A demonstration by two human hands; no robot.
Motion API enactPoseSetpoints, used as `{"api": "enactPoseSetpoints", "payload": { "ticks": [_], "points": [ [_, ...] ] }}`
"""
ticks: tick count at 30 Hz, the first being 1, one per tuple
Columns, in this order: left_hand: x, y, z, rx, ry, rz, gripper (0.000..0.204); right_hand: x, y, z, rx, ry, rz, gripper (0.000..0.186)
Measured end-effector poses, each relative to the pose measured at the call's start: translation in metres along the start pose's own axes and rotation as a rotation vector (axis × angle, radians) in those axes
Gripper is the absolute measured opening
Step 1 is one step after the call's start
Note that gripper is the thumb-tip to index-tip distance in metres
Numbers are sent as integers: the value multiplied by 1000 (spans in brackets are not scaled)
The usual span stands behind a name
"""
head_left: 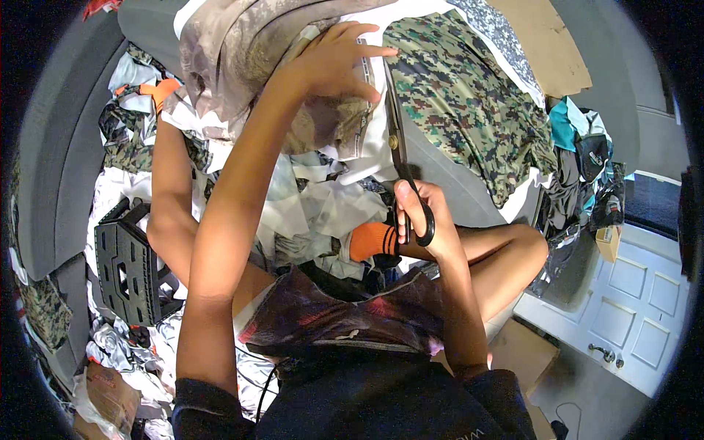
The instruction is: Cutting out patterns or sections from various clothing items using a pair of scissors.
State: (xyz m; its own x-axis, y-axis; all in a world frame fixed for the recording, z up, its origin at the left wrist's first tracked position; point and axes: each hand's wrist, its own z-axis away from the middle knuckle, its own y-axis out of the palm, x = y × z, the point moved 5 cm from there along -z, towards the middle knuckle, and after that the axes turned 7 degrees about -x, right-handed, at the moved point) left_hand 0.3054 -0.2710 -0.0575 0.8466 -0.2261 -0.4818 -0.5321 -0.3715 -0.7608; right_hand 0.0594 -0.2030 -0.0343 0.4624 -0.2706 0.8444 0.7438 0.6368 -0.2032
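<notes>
My right hand (424, 213) grips the black handles of a pair of long scissors (396, 139). Their blades point away from me and look nearly together, lying along a white strip of cloth. On the left of the blades lies brown mottled fabric (235, 59), bunched and folded at the far side. My left hand (334, 62) rests over this fabric's right edge with its fingers spread; the fingertips reach toward the blade tips. To the right of the scissors is green digital-camouflage fabric (466, 95) with a white margin, draped over a grey sofa surface.
Many white and patterned cloth scraps (301, 191) cover the floor around my legs. A black slotted plastic stool (128, 264) stands at the left. Cardboard (543, 44) lies at the far right, near a pile of teal and dark cloth (579, 139). A white door (631, 293) is at the right.
</notes>
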Motion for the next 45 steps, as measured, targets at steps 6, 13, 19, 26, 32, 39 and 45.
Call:
{"api": "enactPoseSetpoints", "payload": {
  "ticks": [6,13,19,26,32,39,45],
  "points": [
    [0,1,1,2,-9,27,75,2,2,1,-30,-45,106,43],
    [0,-1,2,-11,-4,12,75,6,7,3,-55,-60,146,42],
    [-1,-1,1,-35,28,22,75,6,8,3,-70,-48,168,43],
    [3,3,0,-59,64,13,75,6,15,6,-102,-29,114,44],
    [2,2,0,-55,65,15,76,6,18,8,-148,-5,55,46],
    [4,5,-1,-64,78,-12,78,0,18,6,-85,-22,67,47],
    [4,4,1,-57,75,22,78,4,19,8,-132,-12,49,46]
  ]
}}
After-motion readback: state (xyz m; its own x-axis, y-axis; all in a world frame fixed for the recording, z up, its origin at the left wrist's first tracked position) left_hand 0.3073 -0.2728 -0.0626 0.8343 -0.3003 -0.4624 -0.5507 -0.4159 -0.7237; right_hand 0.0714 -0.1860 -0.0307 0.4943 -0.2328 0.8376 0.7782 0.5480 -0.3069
